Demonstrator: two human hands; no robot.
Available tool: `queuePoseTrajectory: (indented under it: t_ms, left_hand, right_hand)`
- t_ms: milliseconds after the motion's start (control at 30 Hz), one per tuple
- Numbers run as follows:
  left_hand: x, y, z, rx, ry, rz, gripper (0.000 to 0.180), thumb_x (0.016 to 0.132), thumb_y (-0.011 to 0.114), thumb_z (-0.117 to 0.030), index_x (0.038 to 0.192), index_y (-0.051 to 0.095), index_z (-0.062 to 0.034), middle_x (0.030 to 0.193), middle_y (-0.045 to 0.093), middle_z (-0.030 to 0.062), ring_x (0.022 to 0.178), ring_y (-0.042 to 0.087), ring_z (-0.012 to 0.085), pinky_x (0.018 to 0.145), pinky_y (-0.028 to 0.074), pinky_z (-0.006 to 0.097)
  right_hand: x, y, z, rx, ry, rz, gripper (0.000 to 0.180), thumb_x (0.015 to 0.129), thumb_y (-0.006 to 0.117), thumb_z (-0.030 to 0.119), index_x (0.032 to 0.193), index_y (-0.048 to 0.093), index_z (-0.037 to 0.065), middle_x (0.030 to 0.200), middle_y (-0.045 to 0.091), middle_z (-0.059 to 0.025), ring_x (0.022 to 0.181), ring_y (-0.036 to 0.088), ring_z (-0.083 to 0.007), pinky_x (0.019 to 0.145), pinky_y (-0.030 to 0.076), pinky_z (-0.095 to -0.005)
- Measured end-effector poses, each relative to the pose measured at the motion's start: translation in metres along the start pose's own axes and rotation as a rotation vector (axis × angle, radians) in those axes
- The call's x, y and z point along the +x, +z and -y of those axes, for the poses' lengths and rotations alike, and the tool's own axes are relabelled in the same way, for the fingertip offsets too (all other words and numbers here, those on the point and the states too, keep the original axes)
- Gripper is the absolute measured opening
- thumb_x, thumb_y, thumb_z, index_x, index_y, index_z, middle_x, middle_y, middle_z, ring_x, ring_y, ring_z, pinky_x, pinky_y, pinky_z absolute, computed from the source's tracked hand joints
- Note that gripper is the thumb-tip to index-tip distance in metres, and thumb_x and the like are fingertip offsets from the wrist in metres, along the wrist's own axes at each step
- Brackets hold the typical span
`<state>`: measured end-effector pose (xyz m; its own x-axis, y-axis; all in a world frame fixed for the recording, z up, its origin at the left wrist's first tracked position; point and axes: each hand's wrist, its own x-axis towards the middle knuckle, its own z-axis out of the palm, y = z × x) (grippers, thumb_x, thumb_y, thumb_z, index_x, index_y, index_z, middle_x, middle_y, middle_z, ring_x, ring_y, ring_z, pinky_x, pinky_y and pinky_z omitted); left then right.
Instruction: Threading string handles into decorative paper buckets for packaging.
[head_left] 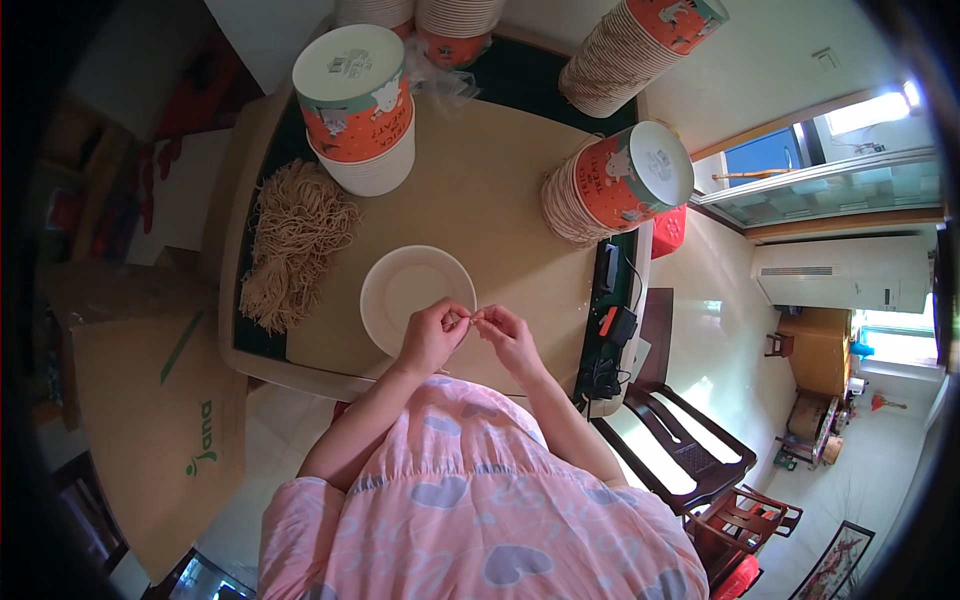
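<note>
My left hand point(432, 335) and my right hand point(508, 338) meet fingertip to fingertip over the near right rim of a round white paper tub point(385, 275). Both are closed in a pinch. A tiny pale bit shows between the fingertips, too small to name. The tub stands open end up on the table, and my left hand covers part of its rim. To its left lies a tangled heap of beige cords point(295, 245).
Stacked orange and white paper tubs point(358, 110) stand upside down at the far left. Another stack with cords point(610, 185) leans on its side at the right. Black adapters with cables point(605, 345) line the right edge. A cardboard box point(150, 410) stands left of the table.
</note>
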<state>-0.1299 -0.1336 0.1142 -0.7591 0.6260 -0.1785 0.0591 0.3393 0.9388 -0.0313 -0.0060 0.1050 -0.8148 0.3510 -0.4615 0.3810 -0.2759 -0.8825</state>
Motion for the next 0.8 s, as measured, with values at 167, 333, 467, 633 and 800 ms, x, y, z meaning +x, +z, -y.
queuePoseTrajectory:
  t_ms: [167,333,467,633,800]
  left_hand:
    - [-0.002,-0.003,0.002,-0.002,-0.022,0.060,0.009,0.078,0.067,-0.009,0.084,0.064,-0.0036,0.050,0.046,0.0011,0.046,0.041,0.0076,0.045,0.034,0.025]
    - [-0.003,-0.002,0.005,-0.126,-0.065,0.080,0.009,0.079,0.066,-0.009,0.083,0.064,-0.0005,0.052,0.048,-0.0013,0.049,0.041,0.0049,0.045,0.034,0.024]
    - [-0.002,-0.002,0.009,-0.220,-0.080,0.020,0.011,0.079,0.066,-0.009,0.081,0.064,0.0019,0.056,0.054,-0.0016,0.052,0.045,0.0039,0.048,0.037,0.023]
    - [-0.002,-0.008,0.010,-0.138,-0.099,0.013,0.010,0.079,0.066,-0.008,0.080,0.064,0.0011,0.057,0.056,0.0000,0.053,0.047,0.0044,0.049,0.038,0.023]
    - [-0.003,-0.016,0.015,-0.104,-0.121,-0.007,0.007,0.078,0.066,-0.007,0.079,0.064,-0.0006,0.056,0.055,-0.0004,0.051,0.046,0.0046,0.048,0.037,0.023]
  right_hand:
    - [0.000,0.001,0.003,0.004,0.040,-0.031,0.013,0.090,0.057,0.013,0.095,0.060,0.001,0.078,0.056,0.0023,0.072,0.050,-0.0064,0.067,0.040,-0.0194]
    - [-0.001,0.005,0.001,-0.070,-0.098,-0.082,0.012,0.088,0.059,0.009,0.096,0.060,0.001,0.080,0.058,0.0014,0.073,0.051,-0.0070,0.065,0.042,-0.0211]
    - [-0.004,0.011,0.010,-0.312,-0.290,-0.135,0.010,0.085,0.061,0.005,0.094,0.062,0.001,0.081,0.059,-0.0025,0.073,0.053,-0.0092,0.066,0.044,-0.0223]
    - [-0.007,0.019,0.021,-0.418,-0.374,-0.140,0.012,0.081,0.061,0.002,0.092,0.063,0.005,0.086,0.058,-0.0075,0.070,0.056,-0.0159,0.063,0.047,-0.0261]
    - [-0.011,0.030,0.040,-0.666,-0.420,-0.135,0.024,0.076,0.061,0.001,0.098,0.061,0.009,0.090,0.058,-0.0102,0.071,0.059,-0.0242,0.064,0.050,-0.0328]
